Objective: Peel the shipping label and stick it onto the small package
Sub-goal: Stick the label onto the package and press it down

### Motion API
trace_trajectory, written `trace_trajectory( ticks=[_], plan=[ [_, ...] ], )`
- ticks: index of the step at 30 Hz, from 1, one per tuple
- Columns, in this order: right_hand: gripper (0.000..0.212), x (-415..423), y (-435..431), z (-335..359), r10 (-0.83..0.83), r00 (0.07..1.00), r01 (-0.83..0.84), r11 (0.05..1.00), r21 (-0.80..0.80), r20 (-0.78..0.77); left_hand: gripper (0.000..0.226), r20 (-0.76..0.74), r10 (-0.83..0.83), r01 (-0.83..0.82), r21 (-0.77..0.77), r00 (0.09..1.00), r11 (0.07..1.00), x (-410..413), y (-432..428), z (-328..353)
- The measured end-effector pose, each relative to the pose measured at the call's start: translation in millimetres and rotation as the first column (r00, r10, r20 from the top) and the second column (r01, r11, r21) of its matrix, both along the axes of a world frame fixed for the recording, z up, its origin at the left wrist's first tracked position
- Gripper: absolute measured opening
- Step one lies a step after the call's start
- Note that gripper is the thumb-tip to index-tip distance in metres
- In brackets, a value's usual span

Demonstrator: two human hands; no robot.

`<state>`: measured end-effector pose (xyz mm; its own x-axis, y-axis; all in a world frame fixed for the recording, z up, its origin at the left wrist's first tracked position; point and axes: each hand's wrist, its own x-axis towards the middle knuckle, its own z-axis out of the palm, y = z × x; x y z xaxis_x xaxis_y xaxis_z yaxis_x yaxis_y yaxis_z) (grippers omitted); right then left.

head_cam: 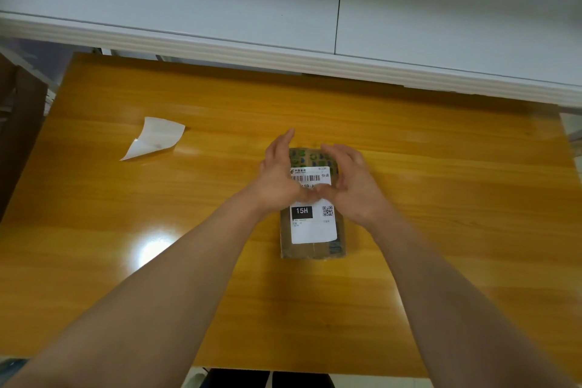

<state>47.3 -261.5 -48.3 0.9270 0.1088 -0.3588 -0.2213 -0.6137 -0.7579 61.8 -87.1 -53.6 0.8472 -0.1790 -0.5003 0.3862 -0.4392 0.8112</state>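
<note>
A small brown cardboard package (315,249) lies flat in the middle of the wooden table (157,214). A white shipping label (313,228) with a barcode, a black "15H" block and a QR code lies on its top face. My left hand (278,178) and my right hand (352,183) rest over the label's middle, thumbs meeting on it, fingers spread and slightly raised. The middle band of the label is hidden under my thumbs. Neither hand grips anything.
A curled white sheet of backing paper (154,138) lies on the table at the far left. A white wall ledge (283,57) runs along the table's far edge. A dark brown piece of furniture (19,123) stands off the left side.
</note>
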Motion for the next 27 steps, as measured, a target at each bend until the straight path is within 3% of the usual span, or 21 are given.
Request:
trace_trajectory(
  ticks=[4,9,18,27],
  plan=[
    [0.090,-3.6,2.2,-1.6,0.057,0.997,-0.057,0.998,-0.001,-0.050,0.129,0.058,-0.096,0.089,0.099,0.994,0.991,-5.7,-1.5,-1.5],
    [0.088,-3.0,6.3,3.9,0.017,1.000,-0.018,0.999,-0.048,-0.017,0.114,0.072,-0.046,0.040,0.085,0.996,0.996,-5.0,-3.6,-5.5],
    [0.052,-1.6,21.9,-1.2,-0.223,0.968,0.226,0.974,-0.015,0.113,0.078,0.060,0.200,-0.198,-0.026,0.978,0.980,-1.9,-16.2,-16.9],
    [0.031,1.6,30.9,-5.9,-0.326,0.929,0.335,0.942,-0.029,0.175,0.064,0.108,0.344,-0.352,0.064,0.933,0.934,-0.2,-31.1,-16.1]
  ],
)
